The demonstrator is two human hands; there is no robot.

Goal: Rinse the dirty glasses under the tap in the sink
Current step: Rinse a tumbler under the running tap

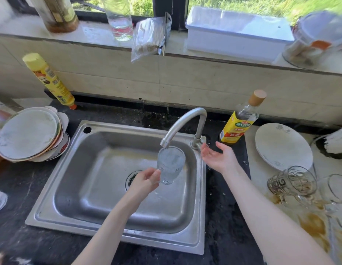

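Under the tap (182, 124), left hand (145, 180) grips 1 glass (171, 164) (right hand (219, 156) open).

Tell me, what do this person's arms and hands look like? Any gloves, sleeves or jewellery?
Both forearms are bare as far as the view shows, with no sleeves in sight. The left hand and the right hand wear no gloves. No rings, watch or bracelet show on either wrist or on the visible fingers.

The left hand (147, 179) grips a clear ribbed glass (171, 164) upright under the curved steel tap (182, 124) above the steel sink (109, 178), while the right hand (219, 156) hovers open-palmed beside the tap's base.
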